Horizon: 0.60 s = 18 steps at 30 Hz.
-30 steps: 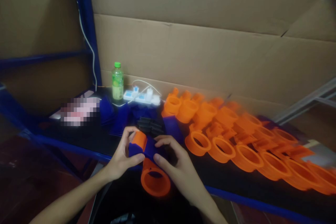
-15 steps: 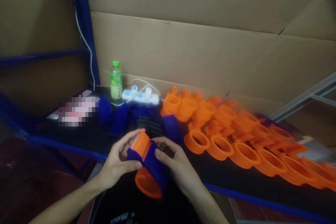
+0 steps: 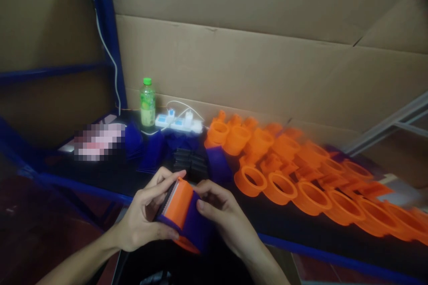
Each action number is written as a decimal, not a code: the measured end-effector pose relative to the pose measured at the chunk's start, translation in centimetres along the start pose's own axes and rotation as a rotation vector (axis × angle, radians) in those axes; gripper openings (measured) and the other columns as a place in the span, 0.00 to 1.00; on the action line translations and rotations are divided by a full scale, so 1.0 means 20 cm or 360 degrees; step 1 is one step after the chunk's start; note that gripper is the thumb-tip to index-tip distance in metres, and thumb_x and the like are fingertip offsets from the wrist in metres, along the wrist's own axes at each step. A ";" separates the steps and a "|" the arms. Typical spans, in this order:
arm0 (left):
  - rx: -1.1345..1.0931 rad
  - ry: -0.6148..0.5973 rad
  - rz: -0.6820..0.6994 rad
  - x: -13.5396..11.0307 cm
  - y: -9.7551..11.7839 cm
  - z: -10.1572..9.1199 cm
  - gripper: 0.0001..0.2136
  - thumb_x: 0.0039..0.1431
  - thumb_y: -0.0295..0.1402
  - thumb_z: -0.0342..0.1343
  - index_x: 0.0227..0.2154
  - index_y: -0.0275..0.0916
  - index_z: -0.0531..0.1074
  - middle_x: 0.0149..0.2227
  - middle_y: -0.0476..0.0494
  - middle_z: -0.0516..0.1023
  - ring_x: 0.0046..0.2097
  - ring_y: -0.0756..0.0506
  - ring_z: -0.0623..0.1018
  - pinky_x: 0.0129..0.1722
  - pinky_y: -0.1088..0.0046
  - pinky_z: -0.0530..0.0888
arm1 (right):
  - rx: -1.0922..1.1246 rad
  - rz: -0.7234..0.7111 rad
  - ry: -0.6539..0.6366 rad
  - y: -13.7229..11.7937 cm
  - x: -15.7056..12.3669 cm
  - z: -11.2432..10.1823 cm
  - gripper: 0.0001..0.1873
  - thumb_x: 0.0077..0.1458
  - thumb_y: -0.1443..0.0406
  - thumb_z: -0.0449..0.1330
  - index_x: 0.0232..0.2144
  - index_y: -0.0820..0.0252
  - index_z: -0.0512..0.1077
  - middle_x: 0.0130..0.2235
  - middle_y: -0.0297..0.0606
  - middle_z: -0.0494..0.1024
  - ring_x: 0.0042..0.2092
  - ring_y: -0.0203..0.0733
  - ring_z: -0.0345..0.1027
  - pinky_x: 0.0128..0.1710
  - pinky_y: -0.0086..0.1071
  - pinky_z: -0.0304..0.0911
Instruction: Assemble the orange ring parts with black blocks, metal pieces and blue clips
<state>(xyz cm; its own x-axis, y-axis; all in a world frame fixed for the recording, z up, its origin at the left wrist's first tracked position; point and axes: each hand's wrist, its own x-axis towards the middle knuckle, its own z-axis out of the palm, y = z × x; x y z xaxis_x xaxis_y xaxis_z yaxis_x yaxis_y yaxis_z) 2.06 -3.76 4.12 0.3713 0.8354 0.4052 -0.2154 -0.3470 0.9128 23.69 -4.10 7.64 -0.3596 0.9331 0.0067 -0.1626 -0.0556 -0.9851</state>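
Orange pc turned vs. earlier, toothed edge clearer; our L hand clasps it, our R hand grips blue pc.

The black table carries orange parts, blue pieces.

One left hand and one right hand of mine, one orange-and-blue piece in my grip, at least six orange rings along the front, more behind too blurred for me to count, one bottle, one power strip, two plugs
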 end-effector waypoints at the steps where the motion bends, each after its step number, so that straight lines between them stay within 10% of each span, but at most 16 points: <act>1: 0.0004 0.0006 -0.0001 0.00 0.00 0.00 0.41 0.45 0.44 0.71 0.64 0.48 0.66 0.47 0.41 0.64 0.45 0.40 0.70 0.41 0.67 0.74 | 0.0000 -0.0007 0.0005 0.00 0.00 0.00 0.10 0.52 0.59 0.70 0.37 0.56 0.78 0.36 0.33 0.74 0.40 0.35 0.65 0.42 0.28 0.58; 9: -0.0286 0.0469 -0.0070 0.08 -0.05 0.08 0.31 0.47 0.34 0.72 0.57 0.47 0.73 0.57 0.41 0.72 0.58 0.37 0.72 0.56 0.66 0.71 | -0.0992 -0.0457 0.0315 -0.01 0.01 0.01 0.16 0.66 0.57 0.56 0.52 0.51 0.75 0.47 0.39 0.73 0.48 0.41 0.68 0.49 0.33 0.64; 13: -0.0570 0.0822 -0.0231 0.10 -0.09 0.11 0.25 0.53 0.34 0.68 0.54 0.47 0.72 0.53 0.44 0.76 0.52 0.42 0.77 0.53 0.66 0.74 | -0.1844 -0.0857 0.0392 0.03 -0.09 0.04 0.35 0.59 0.51 0.62 0.65 0.52 0.61 0.59 0.45 0.65 0.58 0.52 0.62 0.57 0.45 0.63; 18: -0.0680 0.0748 -0.0291 0.11 -0.14 0.12 0.22 0.56 0.35 0.66 0.53 0.47 0.70 0.51 0.45 0.76 0.50 0.43 0.78 0.54 0.60 0.75 | -0.2375 -0.1065 0.0396 0.06 -0.16 0.01 0.42 0.58 0.65 0.63 0.70 0.58 0.51 0.60 0.49 0.64 0.59 0.53 0.61 0.58 0.46 0.64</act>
<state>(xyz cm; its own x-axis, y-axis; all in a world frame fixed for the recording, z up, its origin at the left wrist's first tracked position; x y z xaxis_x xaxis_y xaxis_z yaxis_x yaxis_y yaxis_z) 5.69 -1.99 2.53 0.0230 0.9955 0.0919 -0.5620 -0.0631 0.8248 24.46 -7.20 6.38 -0.4233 0.6881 0.5893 0.8039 0.5853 -0.1058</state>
